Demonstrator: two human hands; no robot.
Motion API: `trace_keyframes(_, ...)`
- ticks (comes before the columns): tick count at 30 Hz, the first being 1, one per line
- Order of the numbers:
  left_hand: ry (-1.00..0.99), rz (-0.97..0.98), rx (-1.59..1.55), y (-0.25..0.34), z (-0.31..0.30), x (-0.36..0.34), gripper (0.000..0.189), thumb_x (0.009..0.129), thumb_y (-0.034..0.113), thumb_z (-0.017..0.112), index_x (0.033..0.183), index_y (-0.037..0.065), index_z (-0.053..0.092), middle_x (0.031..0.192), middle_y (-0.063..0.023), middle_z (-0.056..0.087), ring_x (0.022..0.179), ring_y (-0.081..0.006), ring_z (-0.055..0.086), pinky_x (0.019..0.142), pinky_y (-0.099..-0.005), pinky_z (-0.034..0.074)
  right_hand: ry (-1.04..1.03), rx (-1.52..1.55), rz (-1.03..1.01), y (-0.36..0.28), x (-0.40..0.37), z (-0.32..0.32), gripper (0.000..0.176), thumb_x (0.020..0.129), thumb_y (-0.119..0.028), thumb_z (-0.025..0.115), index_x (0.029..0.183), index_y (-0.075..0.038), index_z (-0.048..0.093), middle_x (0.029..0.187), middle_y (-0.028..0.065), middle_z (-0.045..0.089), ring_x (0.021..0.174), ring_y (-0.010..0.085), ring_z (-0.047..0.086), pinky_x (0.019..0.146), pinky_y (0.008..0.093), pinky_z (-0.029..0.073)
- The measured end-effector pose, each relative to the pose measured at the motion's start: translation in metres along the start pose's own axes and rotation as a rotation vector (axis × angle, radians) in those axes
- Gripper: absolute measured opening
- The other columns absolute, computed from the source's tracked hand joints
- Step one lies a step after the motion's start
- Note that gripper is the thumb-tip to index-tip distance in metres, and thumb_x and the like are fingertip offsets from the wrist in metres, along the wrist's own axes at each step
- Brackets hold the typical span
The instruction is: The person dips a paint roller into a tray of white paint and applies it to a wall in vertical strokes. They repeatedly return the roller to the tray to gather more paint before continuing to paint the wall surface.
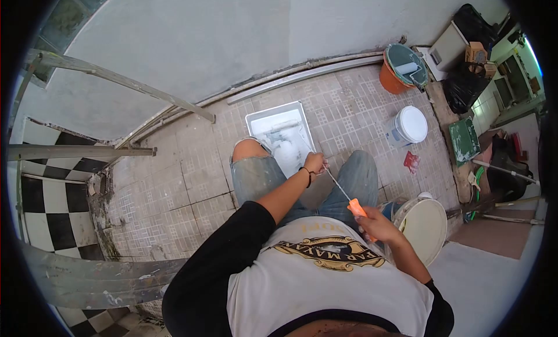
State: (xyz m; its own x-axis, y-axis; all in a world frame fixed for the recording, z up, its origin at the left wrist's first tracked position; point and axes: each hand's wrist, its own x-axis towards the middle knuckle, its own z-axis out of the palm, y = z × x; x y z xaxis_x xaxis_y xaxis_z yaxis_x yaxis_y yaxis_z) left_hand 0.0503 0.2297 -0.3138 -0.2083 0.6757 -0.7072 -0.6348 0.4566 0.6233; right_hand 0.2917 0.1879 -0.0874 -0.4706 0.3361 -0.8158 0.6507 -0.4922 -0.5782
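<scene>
My right hand is wrapped round the orange handle of a paint roller. Closed on the roller's thin metal rod, nearer the tray, is my left hand, with a dark band at its wrist. The roller's sleeve lies in a grey paint tray on the floor in front of my knees. White paint covers much of the tray's bottom. Both my knees, in worn jeans, are bent on either side of the tray's near end.
An orange bucket with another roller stands by the wall. A white lidded pail and a red scrap are to the right. A large round-topped container sits beside my right arm. Ladder legs reach in from the left.
</scene>
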Motion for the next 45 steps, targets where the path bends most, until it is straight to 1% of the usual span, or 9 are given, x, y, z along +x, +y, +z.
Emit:
trace_keyframes(8, 0.159, -0.305, -0.087, -0.043, 0.003, -0.001, 0.056, 0.087, 0.054, 0.042, 0.113, 0.005, 0.050, 0.086, -0.0093, 0.054, 0.064, -0.0197, 0.056, 0.055, -0.0348, 0.042, -0.016, 0.011, 0.086, 0.001, -0.003, -0.003, 0.023, 0.094, -0.019, 0.050, 0.111, -0.004, 0.048, 0.069, 0.0013, 0.050, 0.045, 0.0089, 0.045, 0.039, 0.0254, 0.037)
trace_keyframes(15, 0.201, -0.331, -0.135, -0.058, -0.014, 0.029, 0.059, 0.089, 0.056, 0.039, 0.113, 0.003, 0.049, 0.084, -0.0100, 0.054, 0.065, -0.0205, 0.056, 0.055, -0.0355, 0.041, 0.027, -0.107, 0.051, 0.003, 0.047, 0.025, 0.019, 0.093, -0.018, 0.049, 0.104, -0.003, 0.046, 0.066, 0.0034, 0.049, 0.042, 0.0106, 0.047, 0.034, 0.0269, 0.036)
trace_keyframes(18, 0.209, -0.173, 0.010, -0.087, -0.028, 0.067, 0.052, 0.093, 0.047, 0.038, 0.109, -0.003, 0.043, 0.080, -0.0206, 0.058, 0.068, -0.0339, 0.063, 0.053, -0.0439, 0.046, 0.037, -0.069, 0.033, -0.004, 0.072, 0.036, 0.018, 0.094, -0.019, 0.049, 0.102, -0.003, 0.046, 0.065, 0.0031, 0.049, 0.041, 0.0102, 0.046, 0.033, 0.0263, 0.035)
trace_keyframes(20, 0.332, 0.160, 0.307, -0.108, -0.036, 0.093, 0.048, 0.094, 0.039, 0.040, 0.109, -0.007, 0.040, 0.094, -0.0319, 0.060, 0.086, -0.0448, 0.062, 0.073, -0.0506, 0.047, 0.046, -0.060, 0.033, -0.002, 0.086, 0.037, 0.017, 0.094, -0.020, 0.048, 0.100, -0.004, 0.046, 0.065, 0.0023, 0.049, 0.040, 0.0093, 0.045, 0.032, 0.0254, 0.035)
trace_keyframes(30, 0.260, 0.307, 0.671, -0.069, -0.025, 0.036, 0.046, 0.093, 0.032, 0.042, 0.106, -0.012, 0.038, 0.105, -0.0363, 0.057, 0.101, -0.0494, 0.056, 0.089, -0.0489, 0.043, 0.019, -0.076, 0.049, 0.012, 0.072, 0.020, 0.016, 0.095, -0.019, 0.048, 0.100, -0.004, 0.044, 0.063, 0.0036, 0.047, 0.038, 0.0111, 0.045, 0.032, 0.0271, 0.034)
trace_keyframes(36, 0.121, 0.106, 0.573, -0.104, -0.036, 0.079, 0.048, 0.092, 0.033, 0.045, 0.107, -0.012, 0.038, 0.106, -0.0367, 0.057, 0.104, -0.0477, 0.056, 0.090, -0.0473, 0.043, -0.004, -0.120, 0.102, -0.011, 0.034, 0.003, 0.017, 0.096, -0.020, 0.046, 0.103, -0.005, 0.045, 0.064, 0.0026, 0.047, 0.040, 0.0103, 0.045, 0.034, 0.0266, 0.035)
trace_keyframes(41, 0.215, 0.293, 0.289, -0.082, -0.030, 0.081, 0.041, 0.091, 0.032, 0.045, 0.103, -0.007, 0.043, 0.090, -0.0306, 0.061, 0.087, -0.0448, 0.061, 0.078, -0.0459, 0.046, 0.002, -0.060, 0.089, -0.016, 0.076, 0.021, 0.018, 0.096, -0.021, 0.045, 0.103, -0.004, 0.045, 0.064, 0.0030, 0.047, 0.040, 0.0111, 0.045, 0.034, 0.0272, 0.036)
trace_keyframes(42, 0.193, 0.260, 0.152, -0.058, -0.023, 0.058, 0.023, 0.092, 0.022, 0.048, 0.099, 0.000, 0.045, 0.080, -0.0103, 0.055, 0.067, -0.0182, 0.057, 0.057, -0.0315, 0.051, 0.022, -0.073, 0.059, -0.017, 0.088, 0.026, 0.018, 0.096, -0.021, 0.045, 0.102, -0.004, 0.044, 0.064, 0.0033, 0.047, 0.040, 0.0116, 0.045, 0.034, 0.0277, 0.036)
trace_keyframes(45, 0.268, 0.239, 0.206, -0.092, -0.034, 0.100, 0.024, 0.091, 0.022, 0.049, 0.100, 0.000, 0.045, 0.081, -0.0101, 0.056, 0.067, -0.0183, 0.057, 0.058, -0.0319, 0.052, 0.050, -0.108, 0.019, -0.017, 0.111, 0.034, 0.018, 0.096, -0.021, 0.044, 0.101, -0.003, 0.044, 0.063, 0.0041, 0.046, 0.040, 0.0127, 0.046, 0.034, 0.0288, 0.036)
